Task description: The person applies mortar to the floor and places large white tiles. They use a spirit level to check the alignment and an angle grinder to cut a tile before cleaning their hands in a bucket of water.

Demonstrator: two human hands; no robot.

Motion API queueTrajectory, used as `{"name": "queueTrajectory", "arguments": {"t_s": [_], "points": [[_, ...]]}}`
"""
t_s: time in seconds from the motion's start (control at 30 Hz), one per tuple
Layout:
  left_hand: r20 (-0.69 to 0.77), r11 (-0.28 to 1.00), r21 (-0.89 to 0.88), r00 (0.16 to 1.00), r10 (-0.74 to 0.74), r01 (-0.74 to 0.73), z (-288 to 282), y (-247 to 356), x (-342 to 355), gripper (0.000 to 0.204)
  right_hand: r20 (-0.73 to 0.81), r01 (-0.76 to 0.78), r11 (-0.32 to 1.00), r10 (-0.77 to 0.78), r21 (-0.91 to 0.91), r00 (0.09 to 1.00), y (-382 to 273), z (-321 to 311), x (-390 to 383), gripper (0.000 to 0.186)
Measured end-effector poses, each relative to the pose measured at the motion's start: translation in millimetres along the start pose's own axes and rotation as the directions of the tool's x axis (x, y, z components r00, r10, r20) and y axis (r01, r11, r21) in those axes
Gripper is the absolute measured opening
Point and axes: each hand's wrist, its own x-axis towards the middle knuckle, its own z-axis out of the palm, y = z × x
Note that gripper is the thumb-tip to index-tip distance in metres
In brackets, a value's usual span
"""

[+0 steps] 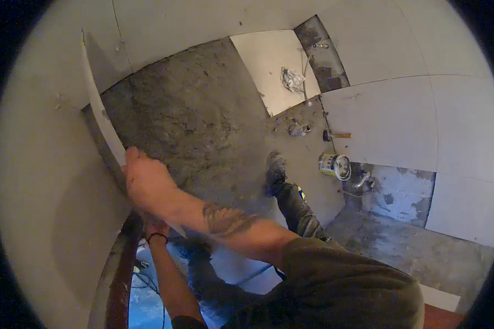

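Observation:
A long, narrow pale strip (101, 115) slants up along the left wall, its far end high at the upper left. My right hand (148, 178) is closed around it, the tattooed forearm reaching across from the lower right. Below that, my left hand (156, 226), with a dark band at the wrist, grips the strip near its lower end; my right forearm partly covers its fingers. Beyond the strip spreads a rough grey bed of mortar (186, 109). Whether the strip touches the mortar or the wall I cannot tell.
A large pale tile (258, 55) at the back carries crumpled clear plastic (292, 80). Right of my shoe (276, 164) are a smeared bucket (335, 165), a wooden-handled mallet (335, 135) and a pipe fitting (364, 180). A dark reddish edge (121, 279) runs beside my left arm, with cables (145, 279) nearby.

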Motion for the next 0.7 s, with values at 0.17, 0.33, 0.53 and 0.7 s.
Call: {"name": "queueTrajectory", "arguments": {"t_s": [0.17,0.33,0.53,0.7], "points": [[-0.014,1.000,-0.023,1.000,0.006,-0.006,7,-19,54,0.049,-0.034,0.053,0.998,-0.053,-0.022,0.998,46,-25,12,0.021],[-0.055,0.998,-0.055,0.998,0.028,-0.031,-2,-28,91,0.052,-0.073,0.073,0.997,-0.071,0.031,0.995,102,-43,30,0.021],[-0.088,1.000,0.010,0.996,0.021,-0.020,14,-65,124,0.057,-0.129,-0.015,1.000,0.011,-0.028,0.992,193,-81,52,0.027],[0.068,0.793,0.540,0.954,0.292,-0.281,-34,-50,138,0.055,-0.011,-0.036,0.994,0.037,0.106,0.999,219,-81,66,0.028]]}}
